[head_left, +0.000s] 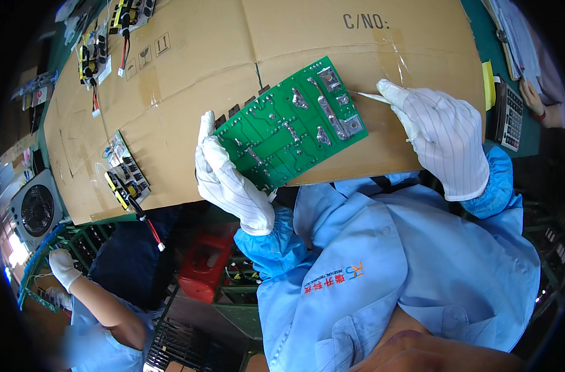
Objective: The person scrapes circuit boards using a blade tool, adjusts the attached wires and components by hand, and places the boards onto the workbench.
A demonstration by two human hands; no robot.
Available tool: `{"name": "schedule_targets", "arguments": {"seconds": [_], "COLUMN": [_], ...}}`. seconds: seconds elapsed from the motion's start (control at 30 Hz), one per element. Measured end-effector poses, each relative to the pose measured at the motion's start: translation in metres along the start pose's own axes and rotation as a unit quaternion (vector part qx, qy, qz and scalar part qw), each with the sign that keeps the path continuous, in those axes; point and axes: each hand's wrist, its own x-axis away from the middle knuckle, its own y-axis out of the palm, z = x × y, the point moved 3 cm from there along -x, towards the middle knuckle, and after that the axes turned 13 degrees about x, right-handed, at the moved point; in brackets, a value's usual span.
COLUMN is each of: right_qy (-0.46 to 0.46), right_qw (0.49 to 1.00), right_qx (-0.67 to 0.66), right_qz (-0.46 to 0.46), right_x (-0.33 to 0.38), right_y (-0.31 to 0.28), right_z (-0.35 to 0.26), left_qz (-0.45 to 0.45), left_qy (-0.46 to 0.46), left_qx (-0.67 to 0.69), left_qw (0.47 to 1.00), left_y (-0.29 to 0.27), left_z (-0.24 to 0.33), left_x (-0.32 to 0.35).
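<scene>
My left hand (233, 186), in a white striped glove, grips the left edge of a large green circuit board (275, 149). The board is tilted, its solder side facing up, with thick silvery solder patches near its right end. Dark component parts stick out past its upper left edge. To the right of the board, my right hand (444, 136) wears a matching glove and pinches a thin, pale pointed tool (372, 97). Its tip points at the board's right edge, close to the solder patches; whether it touches cannot be made out.
Cardboard (195, 80) covers the worktop. A smaller board with wires (127, 173) lies at left, with more wired boards (94, 59) at the far left. A calculator (511, 118) is at right, near another person's hand (532, 98). A co-worker's gloved hand (64, 270) shows lower left, below a fan (37, 208).
</scene>
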Motion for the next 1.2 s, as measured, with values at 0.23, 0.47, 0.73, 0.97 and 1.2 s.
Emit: {"name": "schedule_targets", "arguments": {"seconds": [0.23, 0.47, 0.73, 0.97, 1.2], "right_qy": [-0.017, -0.008, -0.037, -0.051, 0.002], "right_qw": [0.999, 0.999, 0.996, 0.998, 0.992], "right_qx": [0.035, 0.033, 0.075, 0.023, -0.126], "right_qz": [0.001, 0.010, 0.011, -0.020, 0.016], "right_x": [0.000, 0.001, 0.000, -0.008, -0.008], "right_y": [-0.004, -0.003, -0.001, 0.004, -0.003], "right_z": [-0.001, -0.003, -0.005, 0.007, 0.022], "left_qz": [-0.005, -0.002, -0.014, -0.038, -0.022], "left_qy": [-0.009, -0.003, 0.054, 0.079, 0.019], "left_qx": [0.030, 0.037, -0.020, -0.083, -0.014], "left_qw": [1.000, 0.999, 0.998, 0.993, 0.999], "left_y": [0.000, 0.002, 0.001, 0.003, -0.002], "left_z": [0.002, 0.001, 0.002, 0.004, -0.002], "left_x": [0.004, 0.005, 0.004, 0.001, -0.002]}}
